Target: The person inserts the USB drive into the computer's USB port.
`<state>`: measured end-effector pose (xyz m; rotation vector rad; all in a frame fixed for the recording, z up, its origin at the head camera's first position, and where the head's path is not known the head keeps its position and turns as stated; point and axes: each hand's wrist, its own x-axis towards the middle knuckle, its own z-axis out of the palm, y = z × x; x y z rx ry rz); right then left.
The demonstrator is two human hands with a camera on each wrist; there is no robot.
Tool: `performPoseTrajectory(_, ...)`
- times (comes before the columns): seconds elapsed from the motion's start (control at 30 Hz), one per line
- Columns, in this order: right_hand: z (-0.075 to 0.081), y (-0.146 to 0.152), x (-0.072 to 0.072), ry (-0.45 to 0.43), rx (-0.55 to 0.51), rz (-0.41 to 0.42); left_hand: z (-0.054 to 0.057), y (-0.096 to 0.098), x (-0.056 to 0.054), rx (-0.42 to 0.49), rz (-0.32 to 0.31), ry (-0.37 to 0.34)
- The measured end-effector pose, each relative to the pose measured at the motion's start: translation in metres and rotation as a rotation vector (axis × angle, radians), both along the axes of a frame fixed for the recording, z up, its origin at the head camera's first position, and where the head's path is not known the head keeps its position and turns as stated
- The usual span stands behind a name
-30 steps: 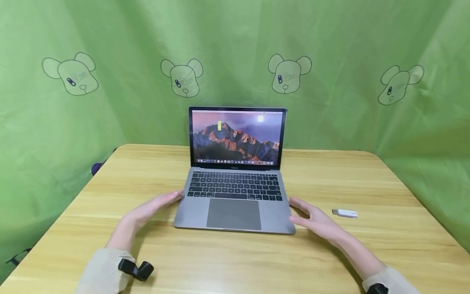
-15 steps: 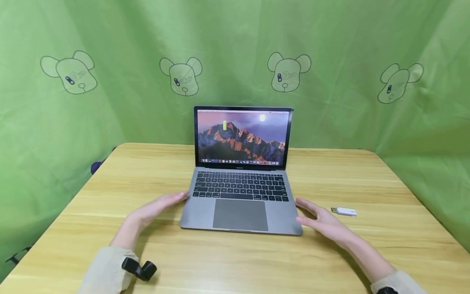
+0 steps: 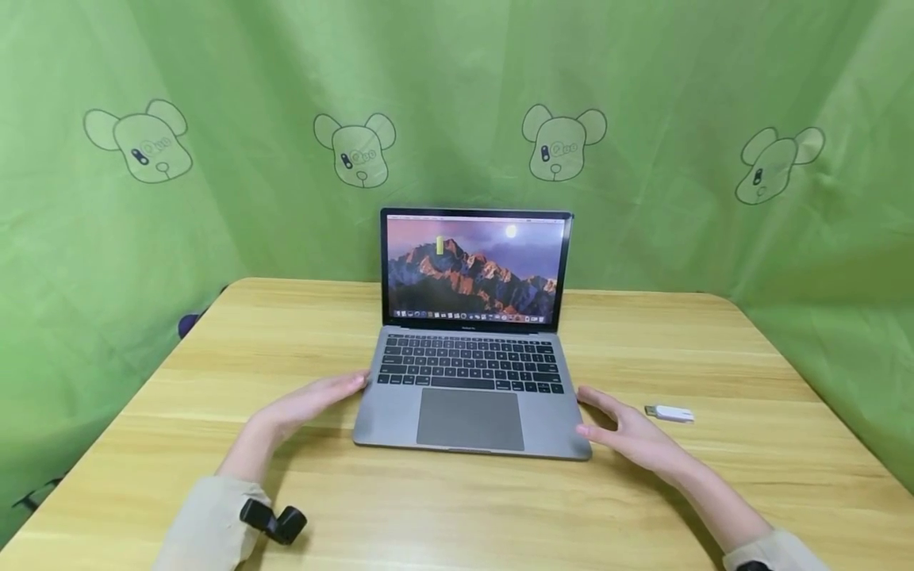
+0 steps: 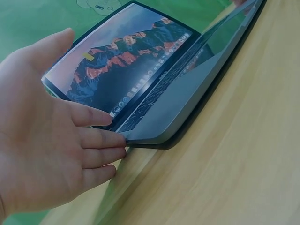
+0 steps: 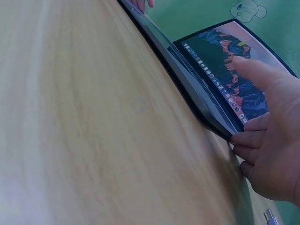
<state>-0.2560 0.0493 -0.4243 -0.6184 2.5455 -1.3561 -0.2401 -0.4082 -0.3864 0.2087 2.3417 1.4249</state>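
Note:
An unfolded grey laptop [image 3: 471,416] stands on the wooden table, its screen lit with a mountain picture. My left hand [image 3: 310,403] has its fingertips at the laptop's left side edge. In the left wrist view those fingers [image 4: 101,138] are straight, with the thumb raised. On the other side, my right hand [image 3: 631,434] touches the right edge with its fingertips. Its thumb points up and its fingers [image 5: 251,139] are extended in the right wrist view. Neither hand curls around the laptop.
A white USB stick [image 3: 670,413] lies on the table [image 3: 400,515] to the right of my right hand. Behind the table hangs a green curtain [image 3: 457,95] printed with bear heads. Black wrist cameras [image 3: 274,521] sit at my sleeves.
Both hands and the laptop have shifted a little to the right together, mostly in the first half second. The USB stick stays where it lies.

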Motion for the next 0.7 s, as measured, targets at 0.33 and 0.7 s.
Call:
performPoseTrajectory(0.33, -0.002, 0.006, -0.004, 0.081, 0.084, 0.025, -0.003, 0.006, 0.002, -0.111, -0.031, 0.089)
performPoseTrajectory(0.7, -0.002, 0.028, -0.012, 0.213, 0.114, -0.028, -0.002, 0.012, 0.001, -0.265, -0.020, 0.222)
